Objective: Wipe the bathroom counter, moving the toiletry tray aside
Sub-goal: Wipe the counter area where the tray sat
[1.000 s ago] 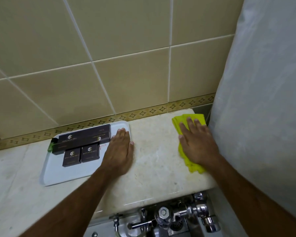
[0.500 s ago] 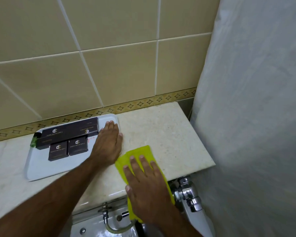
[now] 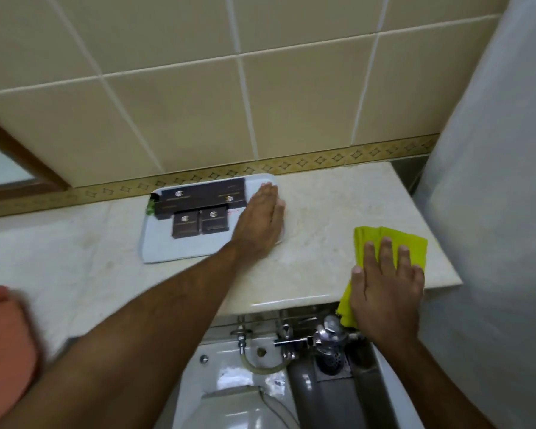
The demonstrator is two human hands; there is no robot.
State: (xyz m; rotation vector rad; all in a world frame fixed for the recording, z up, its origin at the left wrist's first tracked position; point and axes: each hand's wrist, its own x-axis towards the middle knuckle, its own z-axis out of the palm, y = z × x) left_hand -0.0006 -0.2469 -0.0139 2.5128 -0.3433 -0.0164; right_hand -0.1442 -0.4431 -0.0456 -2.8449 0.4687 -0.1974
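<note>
1. The left hand (image 3: 262, 219) lies flat, fingers (image 3: 268, 196) stretched out and grasping nothing, across the right edge of the white toiletry tray (image 3: 161, 246); likely it pins the tray so the wiping does not shift it, or is set to slide it aside.
2. The tray sits on the marble desk (image 3: 319, 218) against the tiled wall, dark boxes (image 3: 198, 209) grouped at its far side, just left of those fingers.
3. The right hand (image 3: 384, 286) presses the yellow cloth (image 3: 412, 246) flat at the desk's near right edge, fingers spread on top, not clenched; the cloth shows beyond the fingertips and hangs below the edge, probably to catch the rim too.
</note>
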